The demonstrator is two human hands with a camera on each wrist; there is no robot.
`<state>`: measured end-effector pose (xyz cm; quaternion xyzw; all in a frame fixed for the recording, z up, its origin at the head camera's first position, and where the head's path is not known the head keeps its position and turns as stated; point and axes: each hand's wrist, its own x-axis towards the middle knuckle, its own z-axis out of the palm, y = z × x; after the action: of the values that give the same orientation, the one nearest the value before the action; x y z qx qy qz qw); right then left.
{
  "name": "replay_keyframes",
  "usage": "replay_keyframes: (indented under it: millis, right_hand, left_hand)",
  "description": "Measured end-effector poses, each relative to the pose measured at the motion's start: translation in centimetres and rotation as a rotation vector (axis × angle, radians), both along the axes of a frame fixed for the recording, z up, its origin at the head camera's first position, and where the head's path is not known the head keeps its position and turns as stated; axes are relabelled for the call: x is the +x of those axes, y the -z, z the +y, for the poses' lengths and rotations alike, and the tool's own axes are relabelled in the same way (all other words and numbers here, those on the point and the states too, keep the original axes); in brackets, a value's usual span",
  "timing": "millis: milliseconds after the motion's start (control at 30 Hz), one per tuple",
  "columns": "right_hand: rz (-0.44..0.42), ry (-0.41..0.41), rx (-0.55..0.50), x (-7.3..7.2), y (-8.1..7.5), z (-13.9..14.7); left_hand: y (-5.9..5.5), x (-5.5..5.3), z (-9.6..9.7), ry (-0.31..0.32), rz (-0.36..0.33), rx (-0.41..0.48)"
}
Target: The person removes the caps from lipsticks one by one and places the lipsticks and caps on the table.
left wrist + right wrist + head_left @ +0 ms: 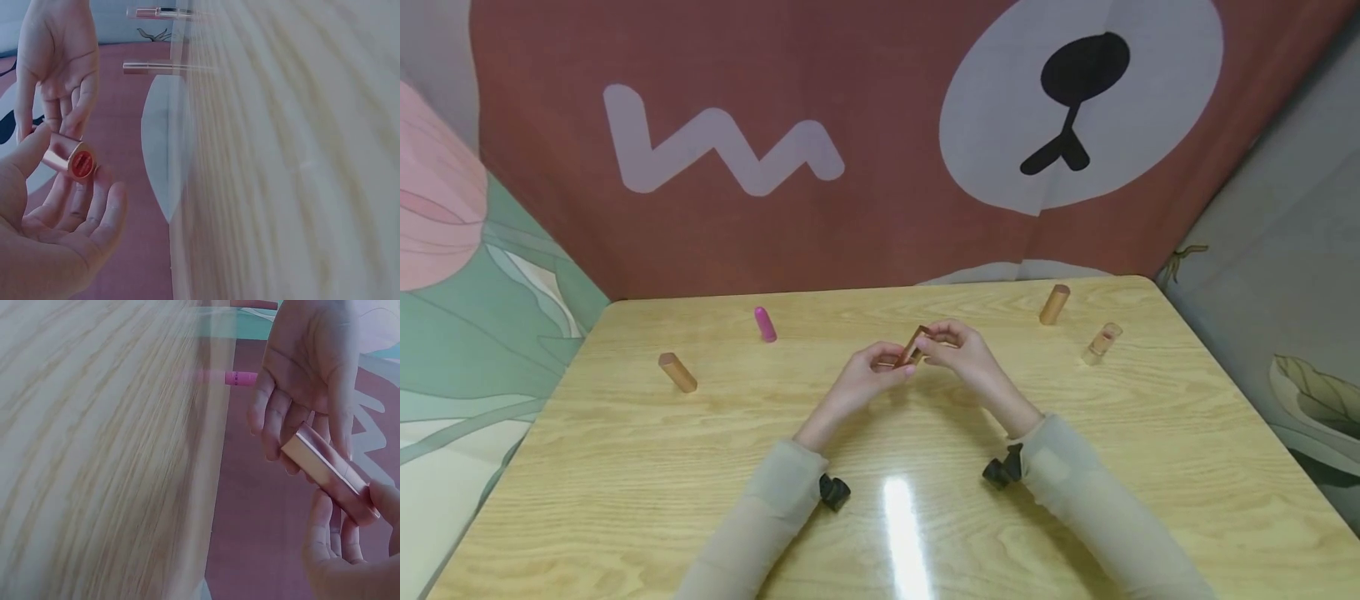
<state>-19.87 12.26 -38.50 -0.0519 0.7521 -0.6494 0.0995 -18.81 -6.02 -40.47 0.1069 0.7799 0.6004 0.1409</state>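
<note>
Left to right on the pale wood-grain tabletop [625, 483]: copper-coloured cylindrical tube [677, 372] standing upright near the left edge. Next, bright pink round-topped tube [765, 325], also upright, a bit further back.

Centre: left hand [867, 382] has thumb and fingers pinching the lower-left end of a shiny rose-gold faceted tube [912, 348]. Tube is tilted, held above the tabletop (red round label on one end face, print too blurred to read). Right hand [962, 357] pinches the upper-right end, so both grips are on the same piece. Finger overlap hides part of it; exact contact on the far side is hard to call.

Right: second copper-coloured tube [1055, 305], upright near the back edge. Just beside it, nearer the person, a clear tube with a copper-coloured band [1102, 343], also upright.
</note>
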Motion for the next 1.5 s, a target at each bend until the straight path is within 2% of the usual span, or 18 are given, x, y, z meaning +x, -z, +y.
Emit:
replay_keyframes:
  millis: [533,800,1133,1367,1467,1500]
  right_hand:
    - [-0.008,0.045,-0.01,0.1,-0.5,-0.4]
    - [-0.047,0.065,-0.038,0.0,-0.5,-0.5]
    - [-0.039,0.052,-0.053,-0.1,-0.6,-0.4]
    - [-0.038,0.037,-0.087,-0.1,-1.0,-0.1]
    - [-0.05,0.023,-0.11,-0.1,-1.1,0.0]
    - [-0.054,0.017,-0.122,-0.2,-1.1,0.1]
  left_hand:
    - [-0.3,0.1,1.0,-0.052,0.026,0.016]
    - [-0.6,0.3,1.6,-0.079,0.001,0.055]
    - [-0.6,0.4,1.6,-0.095,0.023,0.048]
    - [-1.1,0.5,1.8,-0.118,0.03,0.111]
    - [-1.1,0.4,1.9,-0.124,0.044,0.105]
    - [-0.8,0.2,1.9,-0.128,0.056,0.101]
